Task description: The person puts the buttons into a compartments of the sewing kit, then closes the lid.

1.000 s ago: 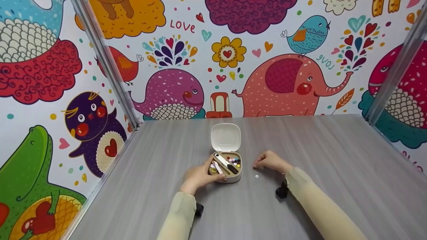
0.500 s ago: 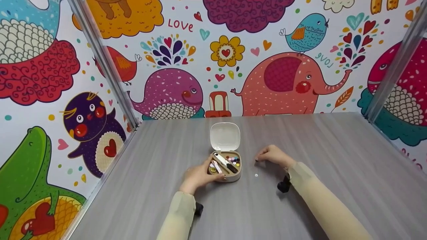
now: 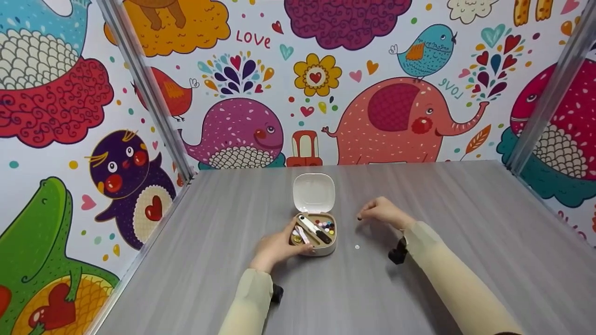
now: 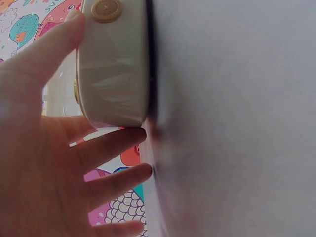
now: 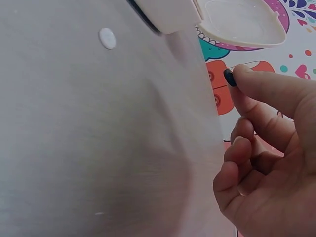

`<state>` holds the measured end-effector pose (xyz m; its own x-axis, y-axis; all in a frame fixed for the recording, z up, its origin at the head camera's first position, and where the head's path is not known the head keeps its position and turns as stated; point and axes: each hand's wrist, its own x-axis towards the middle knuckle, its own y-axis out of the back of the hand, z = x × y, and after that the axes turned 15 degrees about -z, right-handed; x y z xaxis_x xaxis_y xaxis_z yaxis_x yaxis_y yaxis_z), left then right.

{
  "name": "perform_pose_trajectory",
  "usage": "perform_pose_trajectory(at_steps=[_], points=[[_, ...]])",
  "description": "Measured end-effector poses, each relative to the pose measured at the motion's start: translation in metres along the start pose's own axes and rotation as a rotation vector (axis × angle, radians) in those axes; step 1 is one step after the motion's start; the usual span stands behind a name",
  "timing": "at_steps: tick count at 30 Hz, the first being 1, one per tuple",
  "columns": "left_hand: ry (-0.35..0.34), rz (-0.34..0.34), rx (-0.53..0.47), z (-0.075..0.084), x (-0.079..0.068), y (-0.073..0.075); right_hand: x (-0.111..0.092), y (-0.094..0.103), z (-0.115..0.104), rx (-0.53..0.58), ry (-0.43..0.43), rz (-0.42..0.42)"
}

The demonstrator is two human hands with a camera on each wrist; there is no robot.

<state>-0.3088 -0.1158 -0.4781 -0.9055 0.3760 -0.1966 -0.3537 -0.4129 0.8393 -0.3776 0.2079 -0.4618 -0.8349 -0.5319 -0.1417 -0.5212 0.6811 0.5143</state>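
Observation:
A small white sewing box (image 3: 321, 251) stands on the table with its lid (image 3: 314, 193) raised. Inside lie a white-and-black tool (image 3: 314, 228), several coloured buttons (image 3: 326, 226) and other small items at the left. My left hand (image 3: 275, 245) grips the box's near left corner, thumb in front and fingers along the left side. To the right of the box, my right hand (image 3: 382, 212) pinches a small dark button (image 5: 229, 77) between thumb and index finger, above the table. A white button (image 5: 107, 38) lies flat on the table between box and right hand.
The grey table (image 3: 214, 204) reaches back to a wall (image 3: 321, 107) printed with cartoon animals. Metal posts (image 3: 149, 97) stand at its back corners. A yellow-brown button-shaped ornament (image 4: 106, 10) sits on the box's outer side.
My right hand has risen off the table and moved slightly away from me, with the dark button between its fingertips. My left hand stays on the box.

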Motion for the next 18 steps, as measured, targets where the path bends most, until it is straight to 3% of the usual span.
perform_pose_trajectory(at_steps=[18], points=[[0.011,-0.001,0.001,0.0016,-0.0024,0.0007,0.0053,0.0071,-0.0103,-0.029,-0.021,0.019]])
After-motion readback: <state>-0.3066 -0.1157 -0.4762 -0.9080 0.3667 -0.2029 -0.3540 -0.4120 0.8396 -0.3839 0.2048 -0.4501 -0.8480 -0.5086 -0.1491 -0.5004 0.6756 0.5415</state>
